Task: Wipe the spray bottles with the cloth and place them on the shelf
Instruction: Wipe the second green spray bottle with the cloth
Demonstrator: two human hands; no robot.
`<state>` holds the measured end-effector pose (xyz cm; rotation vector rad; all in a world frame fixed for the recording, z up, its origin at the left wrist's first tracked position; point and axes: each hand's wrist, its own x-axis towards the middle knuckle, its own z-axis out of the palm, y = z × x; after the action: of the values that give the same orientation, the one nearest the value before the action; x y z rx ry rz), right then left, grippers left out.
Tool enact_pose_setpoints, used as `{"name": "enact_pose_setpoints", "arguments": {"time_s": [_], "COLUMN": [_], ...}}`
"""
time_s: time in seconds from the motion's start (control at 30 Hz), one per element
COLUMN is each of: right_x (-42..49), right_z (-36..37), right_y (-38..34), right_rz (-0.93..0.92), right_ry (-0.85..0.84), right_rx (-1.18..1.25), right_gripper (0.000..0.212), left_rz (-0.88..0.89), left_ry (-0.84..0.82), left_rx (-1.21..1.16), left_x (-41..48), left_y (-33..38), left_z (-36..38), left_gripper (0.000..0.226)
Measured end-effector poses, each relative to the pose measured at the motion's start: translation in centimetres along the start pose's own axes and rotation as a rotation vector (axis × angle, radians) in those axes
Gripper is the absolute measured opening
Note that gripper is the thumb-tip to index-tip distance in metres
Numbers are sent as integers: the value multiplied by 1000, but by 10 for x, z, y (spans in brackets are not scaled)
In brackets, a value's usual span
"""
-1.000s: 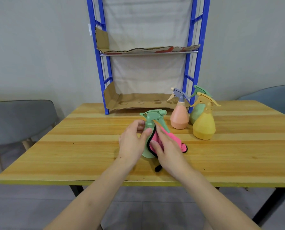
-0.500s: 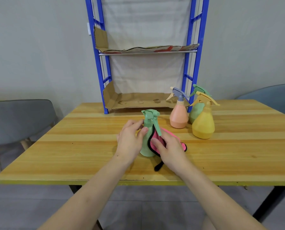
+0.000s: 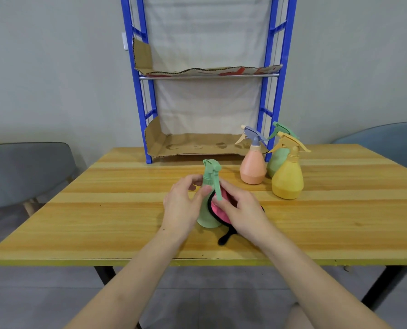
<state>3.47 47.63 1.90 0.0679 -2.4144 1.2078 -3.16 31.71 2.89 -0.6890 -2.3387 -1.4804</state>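
Observation:
A light green spray bottle (image 3: 207, 216) stands upright on the wooden table (image 3: 126, 210), trigger hanging toward me. My left hand (image 3: 182, 205) grips its neck with thumb and fingers. My right hand (image 3: 241, 210) presses a pink cloth with black trim (image 3: 217, 208) against the bottle's right side, fingers curled on the cloth. Farther right stand a peach bottle (image 3: 253, 168), a yellow bottle (image 3: 287, 178) and, behind them, another green bottle (image 3: 277, 160). The blue shelf (image 3: 273, 79) rises at the table's back, its two cardboard-lined levels bare.
A grey chair (image 3: 24, 172) sits off the table's left side and a blue-grey chair (image 3: 387, 143) off the right. A grey wall lies behind the shelf. The cloth's black loop (image 3: 223, 239) trails on the table toward me.
The green bottle has been turned, so its spray head now points away and its trigger toward me. My right hand has slid the cloth round the bottle's side. Both hands stayed in place.

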Motion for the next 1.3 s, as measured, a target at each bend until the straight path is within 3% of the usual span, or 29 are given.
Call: {"name": "enact_pose_setpoints", "arguments": {"time_s": [0.1,0.23,0.43,0.7,0.97,1.23,1.3], "right_x": [2,2,-4,11,6,12,10], "right_z": [7,3,-1,12,4,10,7], "right_y": [3,5,10,-10,1,-17,-8], "right_rz": [8,54,39,-7,81,54,81], "right_ry": [23,-55,-123,-50,-81,10,7], "right_rx": [-11,-122,-239,46,-15,181,155], "right_gripper": [51,46,56,47,42,25,34], "left_rz": [24,-2,-54,-124,-143,-117,-114], "left_ry": [-43,-63,-7,-6,-1,-83,-85], "left_rx": [13,42,-54,-184,-275,-252,-241], "left_x": [4,10,4,-8,-9,-11,-12], "left_y": [-1,-8,-11,-18,-18,-17,-18], "left_z": [-2,-5,-12,-6,-4,-2,-1], "left_gripper": [34,28,24,36,34,41,41]}}
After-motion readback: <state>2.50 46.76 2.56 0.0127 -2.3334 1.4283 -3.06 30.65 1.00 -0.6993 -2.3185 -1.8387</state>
